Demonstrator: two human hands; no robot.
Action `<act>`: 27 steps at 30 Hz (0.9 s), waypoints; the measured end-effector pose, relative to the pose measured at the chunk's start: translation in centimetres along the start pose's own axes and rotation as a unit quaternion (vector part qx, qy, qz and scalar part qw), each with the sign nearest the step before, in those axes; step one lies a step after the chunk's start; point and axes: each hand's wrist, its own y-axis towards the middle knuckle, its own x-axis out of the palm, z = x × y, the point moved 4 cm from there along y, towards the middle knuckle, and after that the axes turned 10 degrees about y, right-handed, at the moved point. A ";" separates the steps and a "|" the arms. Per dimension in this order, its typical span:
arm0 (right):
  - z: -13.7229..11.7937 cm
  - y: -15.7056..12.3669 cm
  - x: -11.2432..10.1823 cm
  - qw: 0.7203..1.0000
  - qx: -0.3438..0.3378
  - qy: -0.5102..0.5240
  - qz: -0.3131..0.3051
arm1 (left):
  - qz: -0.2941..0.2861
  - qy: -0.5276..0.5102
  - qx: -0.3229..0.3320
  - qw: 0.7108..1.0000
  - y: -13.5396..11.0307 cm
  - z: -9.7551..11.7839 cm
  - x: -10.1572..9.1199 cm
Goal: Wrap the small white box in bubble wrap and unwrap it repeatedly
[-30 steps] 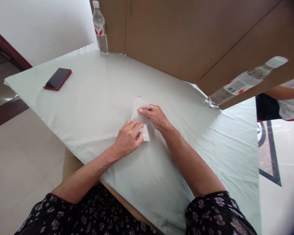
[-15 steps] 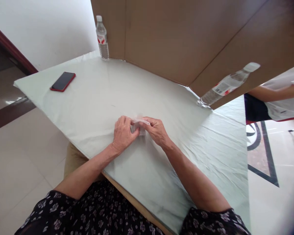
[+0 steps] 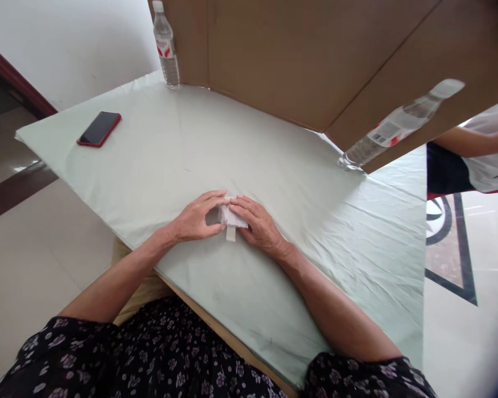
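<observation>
Item in work: a small folded paper (image 3: 233, 219), white and thin, lying on the counter (image 3: 157, 166) near its front edge, between both hands.
Left hand (image 3: 194, 219): curled narrow, with thumb and fingertips closed on the left end of the folded paper. The grip appears to keep that end from sliding.
Right hand (image 3: 260, 228): fingers laid close together over the right part of the folded paper, pressing it down. The thumb position cannot be seen. The flat press probably holds the layers together against the surface.
Loose part: a narrow strip of the paper protrudes toward the person, below the fingers.
Cloth (image 3: 357, 232): pale green, wrinkled, covering the counter and giving a soft bed.
Phone (image 3: 98, 128): red case, screen dark, at the far left corner, well apart from the hands.
Bottle (image 3: 166, 50): upright at the left end of the cardboard screen (image 3: 294, 61), apparently bracing it.
Second bottle (image 3: 394, 132): stands against the screen's right end likewise.
Another person's arm (image 3: 468, 142): visible beyond the screen at right, apart from the work.
</observation>
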 end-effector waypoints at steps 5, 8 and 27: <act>0.5 1.4 -0.6 0.997 0.055 0.046 0.020 | 0.027 -0.031 -0.031 0.999 1.0 -0.7 -0.1; 0.4 2.8 -1.6 0.979 0.141 0.143 0.013 | 0.005 -0.117 -0.118 0.986 2.3 -0.7 -0.5; 1.6 1.8 0.9 0.866 0.371 0.324 0.089 | -0.056 -0.400 -0.262 0.877 1.5 -0.7 0.7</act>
